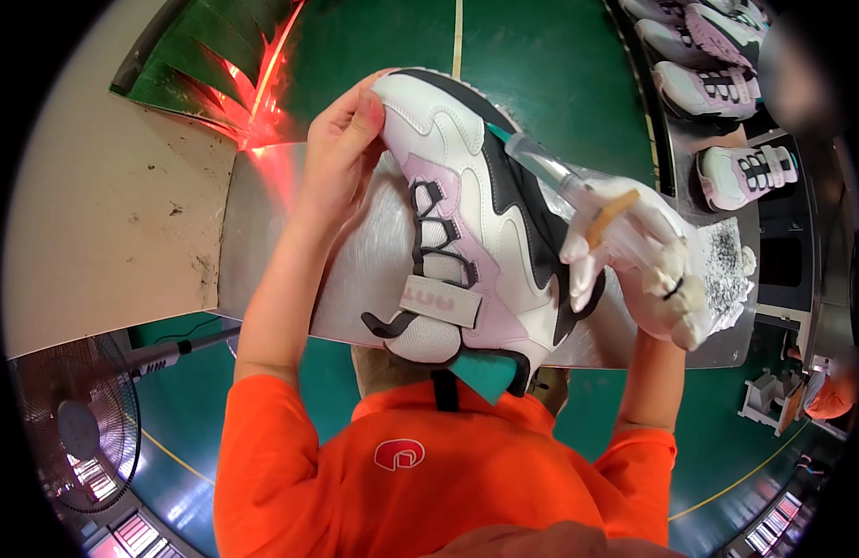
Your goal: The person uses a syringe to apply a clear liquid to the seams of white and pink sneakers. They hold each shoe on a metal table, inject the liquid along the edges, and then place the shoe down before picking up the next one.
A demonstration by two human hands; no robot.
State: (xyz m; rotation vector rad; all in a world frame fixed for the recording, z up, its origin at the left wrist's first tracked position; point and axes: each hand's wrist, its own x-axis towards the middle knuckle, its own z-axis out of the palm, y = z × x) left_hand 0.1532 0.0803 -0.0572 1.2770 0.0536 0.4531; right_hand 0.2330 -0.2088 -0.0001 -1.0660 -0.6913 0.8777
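A white, lilac and black sneaker [471,200] is held up over a metal worktop, its toe at the far left and its heel toward me. At the toe, my bare left hand [344,139] grips the shoe, thumb on the upper. My right hand [648,237], in a white glove, is closed around a clear syringe [546,166]. The syringe's green tip rests at or very near the dark seam between the upper and the sole. A pale strap [441,300] crosses the shoe above the laces, and teal material [490,374] shows at the collar.
Under the shoe lies the metal worktop [350,284]. Several similar sneakers [699,88] are on a rack at the right, with one nearer sneaker [741,177]. Crumpled white material [727,270] lies right of my glove. Red light glows by a green flap [202,79]; a fan [76,428] stands lower left.
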